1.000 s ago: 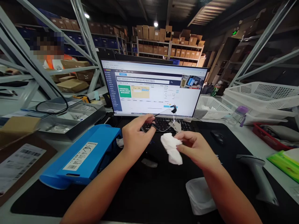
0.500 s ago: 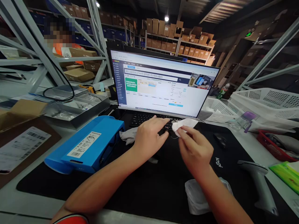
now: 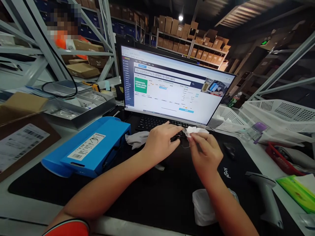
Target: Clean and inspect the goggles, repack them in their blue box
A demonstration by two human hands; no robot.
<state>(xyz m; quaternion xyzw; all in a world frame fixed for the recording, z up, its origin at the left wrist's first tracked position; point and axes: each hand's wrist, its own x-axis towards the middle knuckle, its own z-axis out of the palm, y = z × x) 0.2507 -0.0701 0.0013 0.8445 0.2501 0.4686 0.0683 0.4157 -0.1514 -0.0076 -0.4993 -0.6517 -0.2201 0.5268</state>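
Both forearms reach forward over a black desk mat [image 3: 152,200], elbows bent and wrists angled inward, as a person's hands meet in front of a lit monitor [image 3: 169,95]. The left hand [image 3: 163,141], back upward, stretches its forefinger ahead with the thumb below, gripping a thin dark item [image 3: 178,137] that is mostly hidden. The right hand [image 3: 206,152] pinches a crumpled white tissue [image 3: 197,130] between thumb and curled fingers, its soft folds close beside the dark item, just in front of the keyboard [image 3: 149,124]. A limp grey cloth [image 3: 136,140] lies behind the left wrist, next to a smooth, bright blue box [image 3: 86,144] with rounded flaps and a white label. A cloudy, thin-walled plastic tub [image 3: 203,208] sits partly behind the right forearm. Farther right are a rounded black mouse [image 3: 230,150], a grey pistol-shaped scanner [image 3: 268,198] and perforated white plastic baskets [image 3: 283,113].
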